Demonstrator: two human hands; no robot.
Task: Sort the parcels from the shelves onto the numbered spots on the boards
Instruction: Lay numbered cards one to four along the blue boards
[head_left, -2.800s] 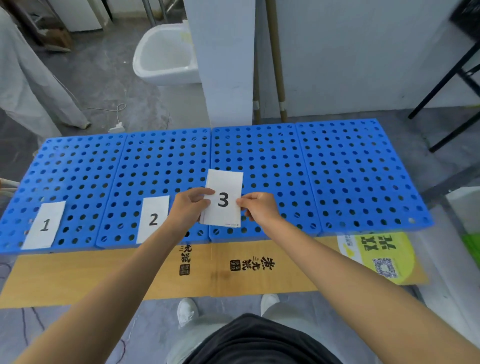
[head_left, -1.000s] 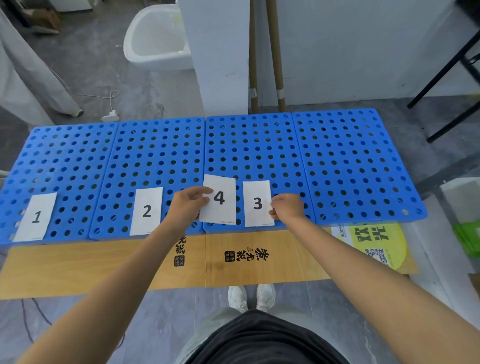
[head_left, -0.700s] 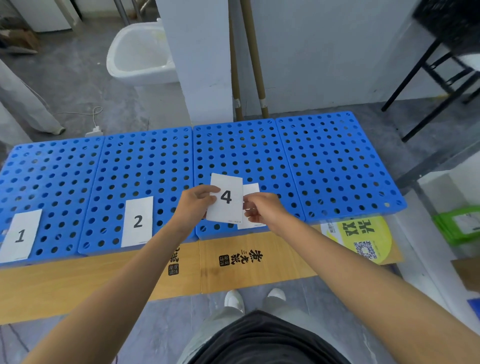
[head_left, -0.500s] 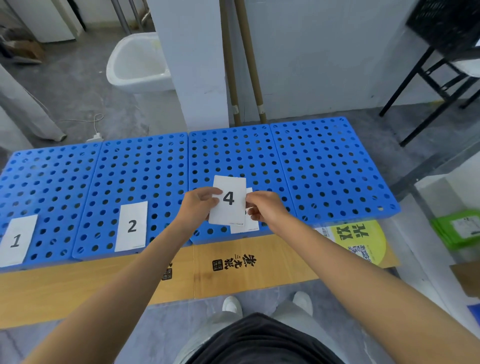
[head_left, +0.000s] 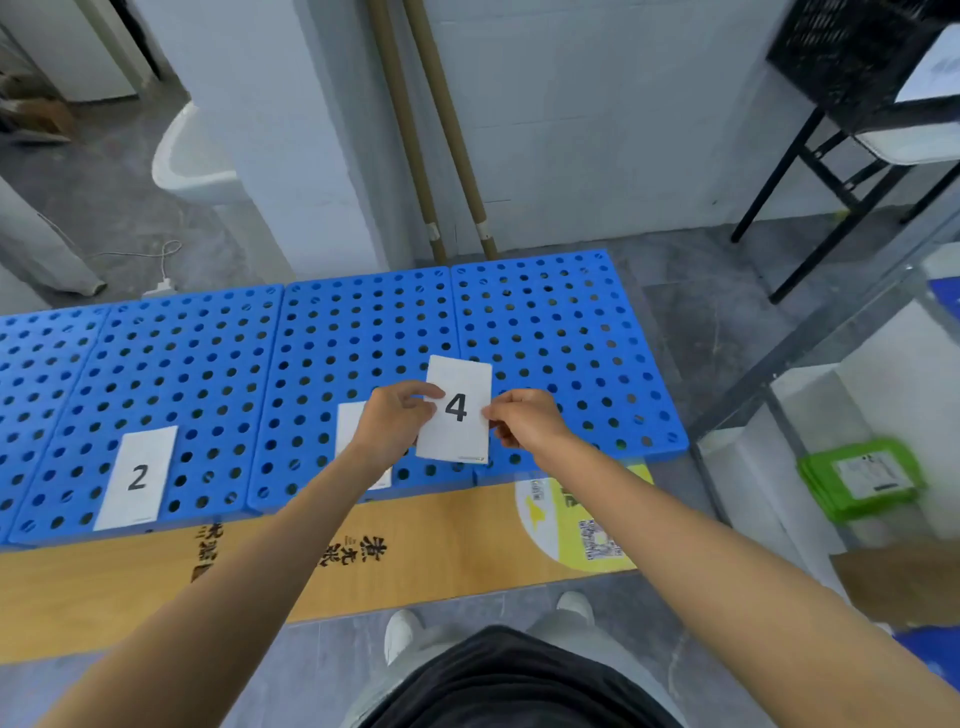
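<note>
Two hands pinching a white card printed "4", left hand on its left edge, right hand on its right edge, above blue perforated boards, card "2" lying flat.

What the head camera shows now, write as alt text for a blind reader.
The left hand and right hand pinch a white card marked 4 by its side edges above a row of blue perforated boards. A card marked 2 lies on a board to the left, and another white card shows partly behind the left hand.
</note>
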